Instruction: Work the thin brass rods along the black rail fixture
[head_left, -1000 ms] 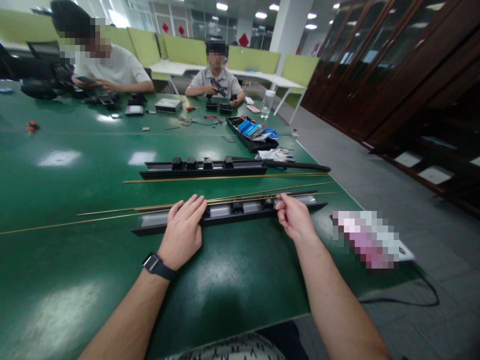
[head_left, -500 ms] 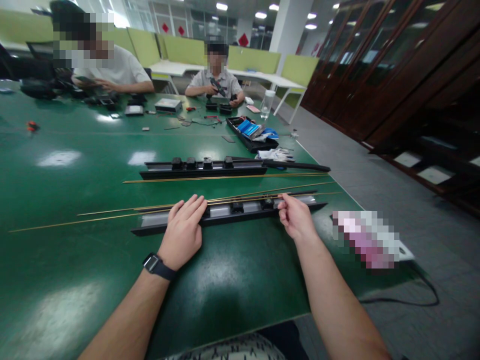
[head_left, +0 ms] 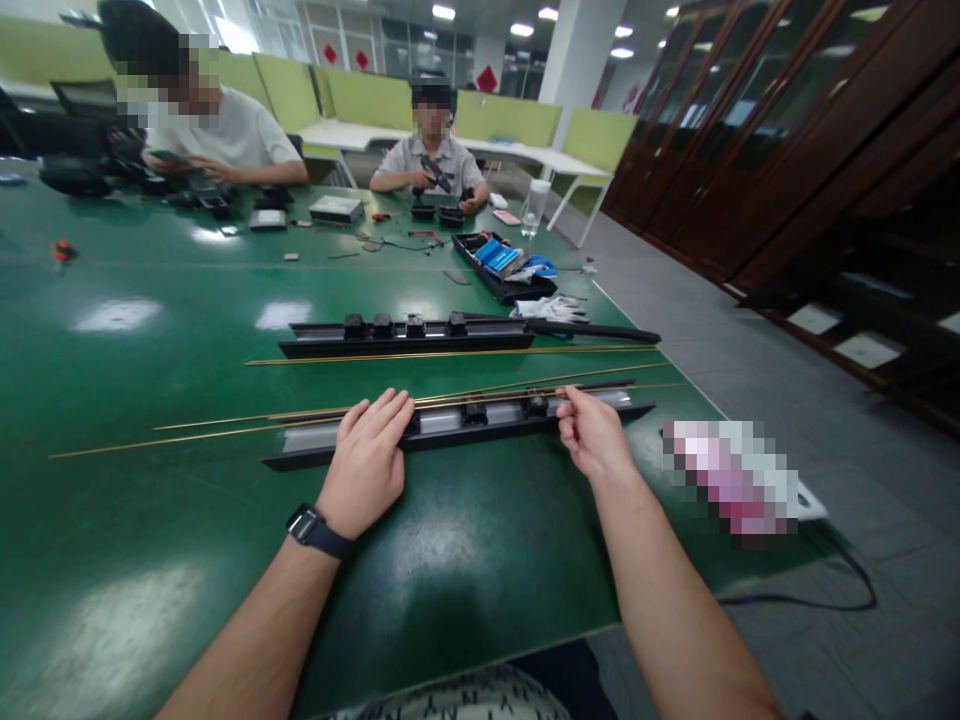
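Note:
In the head view a black channel rail (head_left: 495, 431) with a silvery inner face and small black blocks (head_left: 474, 411) lies crosswise before me. My left hand (head_left: 373, 450) rests over its left part, fingers stretched out on the rail and on thin brass rods (head_left: 217, 424); its thumb is hidden. Over the rail's right part, my right hand (head_left: 589, 430) pinches a thin brass rod (head_left: 150, 443) between thumb and forefinger. That rod runs under my left hand and sticks out well to the left. Whether my left fingers press on it, I cannot tell.
Beyond lie a second rail (head_left: 405, 349) with several blocks, more brass rods (head_left: 450, 355) and a black strip (head_left: 600, 331). A black tray (head_left: 517, 292) of parts and white gloves (head_left: 551, 308) sit farther back. Two people work across the green table (head_left: 187, 380). A blurred-out object (head_left: 731, 480) lies right.
The pinched brass rod has slid to the right, its left end now closer to the rail. Both hands have kept nearly the same place.

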Action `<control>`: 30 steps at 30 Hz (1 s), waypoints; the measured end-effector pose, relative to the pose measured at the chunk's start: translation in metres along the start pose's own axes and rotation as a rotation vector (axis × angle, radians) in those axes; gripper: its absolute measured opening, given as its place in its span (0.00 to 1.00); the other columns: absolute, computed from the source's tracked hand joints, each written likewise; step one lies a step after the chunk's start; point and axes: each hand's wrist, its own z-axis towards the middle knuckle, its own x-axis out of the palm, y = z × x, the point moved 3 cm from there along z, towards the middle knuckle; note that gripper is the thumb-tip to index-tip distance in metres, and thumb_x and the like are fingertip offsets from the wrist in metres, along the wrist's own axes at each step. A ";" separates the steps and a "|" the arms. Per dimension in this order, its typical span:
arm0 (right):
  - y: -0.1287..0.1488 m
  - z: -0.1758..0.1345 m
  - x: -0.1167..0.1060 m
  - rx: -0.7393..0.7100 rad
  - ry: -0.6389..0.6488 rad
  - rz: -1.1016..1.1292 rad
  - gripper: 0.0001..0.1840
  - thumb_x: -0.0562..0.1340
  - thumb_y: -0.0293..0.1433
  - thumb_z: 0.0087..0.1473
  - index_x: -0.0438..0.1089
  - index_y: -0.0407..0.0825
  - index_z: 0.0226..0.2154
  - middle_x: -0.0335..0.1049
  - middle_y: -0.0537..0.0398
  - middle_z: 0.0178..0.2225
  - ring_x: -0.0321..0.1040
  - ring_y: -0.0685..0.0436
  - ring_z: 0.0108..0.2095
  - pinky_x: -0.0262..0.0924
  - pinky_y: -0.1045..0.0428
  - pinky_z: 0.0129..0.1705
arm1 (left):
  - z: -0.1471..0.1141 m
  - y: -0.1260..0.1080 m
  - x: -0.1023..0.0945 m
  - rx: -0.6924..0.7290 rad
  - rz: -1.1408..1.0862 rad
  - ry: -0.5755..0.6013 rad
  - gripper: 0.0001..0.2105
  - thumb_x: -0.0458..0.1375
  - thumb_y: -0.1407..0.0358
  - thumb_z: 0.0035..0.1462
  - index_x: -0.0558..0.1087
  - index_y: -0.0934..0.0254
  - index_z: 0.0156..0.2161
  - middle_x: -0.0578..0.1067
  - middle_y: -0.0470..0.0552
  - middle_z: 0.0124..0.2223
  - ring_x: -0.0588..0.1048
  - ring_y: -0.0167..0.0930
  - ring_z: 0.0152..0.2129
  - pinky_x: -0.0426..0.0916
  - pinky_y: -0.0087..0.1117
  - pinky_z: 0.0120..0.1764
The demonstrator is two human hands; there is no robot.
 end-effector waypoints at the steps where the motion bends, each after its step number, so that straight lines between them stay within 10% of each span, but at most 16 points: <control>1: 0.001 0.000 -0.001 -0.008 -0.019 0.007 0.09 0.66 0.34 0.58 0.71 0.45 0.32 0.67 0.61 0.17 0.53 0.56 0.08 0.39 0.61 0.06 | 0.000 0.000 0.000 -0.003 0.002 0.002 0.30 0.48 0.77 0.55 0.65 0.66 0.64 0.67 0.55 0.66 0.62 0.37 0.66 0.53 0.47 0.67; 30: 0.001 -0.004 0.001 0.015 0.040 -0.013 0.09 0.66 0.35 0.56 0.71 0.45 0.33 0.67 0.60 0.17 0.53 0.56 0.08 0.40 0.61 0.06 | 0.000 -0.001 0.000 -0.013 -0.010 0.006 0.30 0.47 0.76 0.57 0.64 0.63 0.65 0.67 0.56 0.66 0.62 0.38 0.66 0.54 0.49 0.66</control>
